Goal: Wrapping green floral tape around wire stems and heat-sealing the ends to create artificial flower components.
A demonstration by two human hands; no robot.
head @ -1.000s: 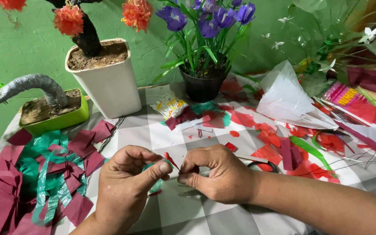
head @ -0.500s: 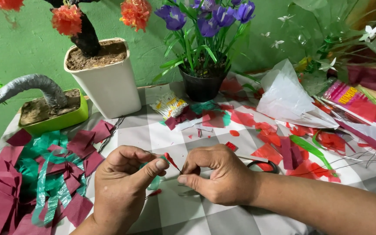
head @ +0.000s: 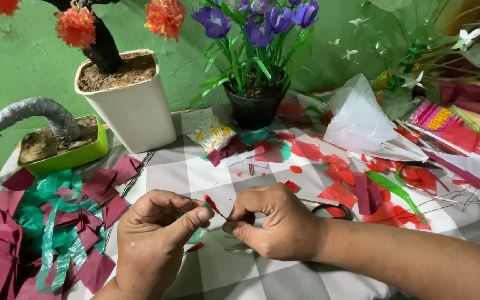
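Left hand (head: 154,244) and right hand (head: 270,225) remain over the checked tablecloth (head: 195,172), both pinching the small red-tipped wire (head: 213,205) as before, scarcely shifted; beyond lie maroon paper squares (head: 104,186), then the white pot (head: 131,108).

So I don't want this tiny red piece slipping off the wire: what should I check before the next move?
1. Left hand thumb and forefinger meet by the red piece: ok.
2. Right hand fingers pinch the thin wire: ok.
3. Piece fixed firmly on wire: cannot tell.
4. Work held above the checked tablecloth: ok.
5. Scissors within reach by right wrist: ok.
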